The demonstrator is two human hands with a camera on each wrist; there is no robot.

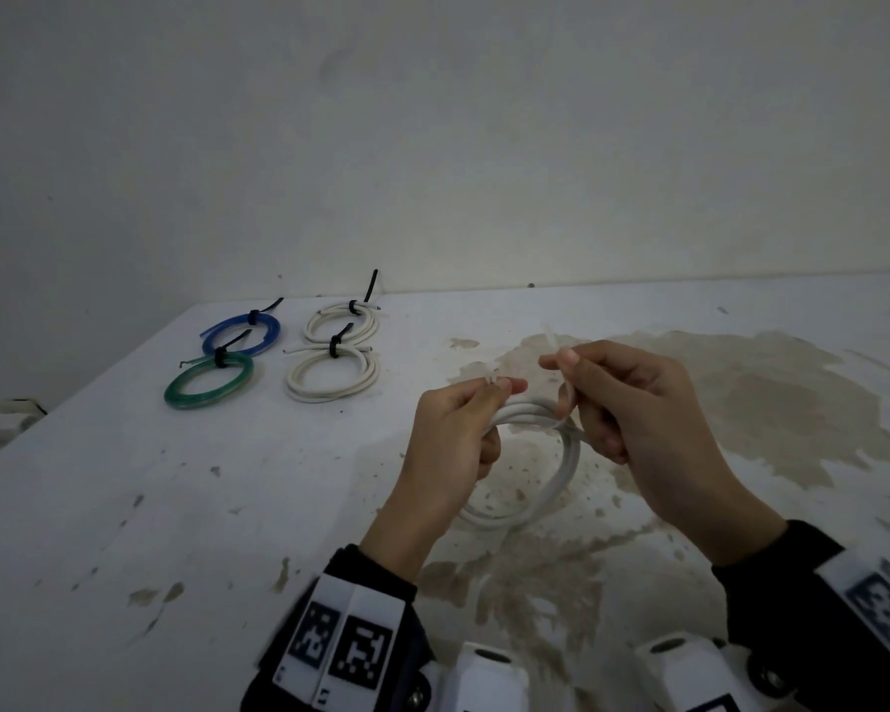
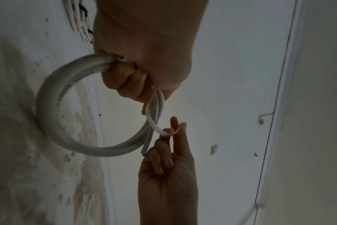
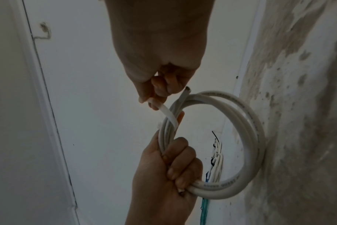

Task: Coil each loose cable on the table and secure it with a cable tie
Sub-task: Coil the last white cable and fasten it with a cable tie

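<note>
The table (image 1: 124, 506), white with wide brownish stains, is carrying four finished coils at its far left: a blue coil (image 1: 241, 334), a green coil (image 1: 208, 384), and two white coils, the farther one (image 1: 341, 321) lying just behind the nearer one (image 1: 332, 376), each bound with a black tie. The white cable coil (image 1: 561, 470) is hanging above the stained middle of the table, between both hands, its lower arc close to the surface. The left hand (image 1: 450, 444) is clenching its grip around the coil's bundled strands, fingers curled tight round them in the right wrist view. The right hand (image 1: 638, 418) is pinching a pale translucent cable tie (image 3: 168, 113) between thumb and fingertips, its other fingers folded in. The tie is running from that pinch across the strands, just above the left hand's grip. One cut cable end (image 3: 187, 91) is sticking out beside the tie.
</note>
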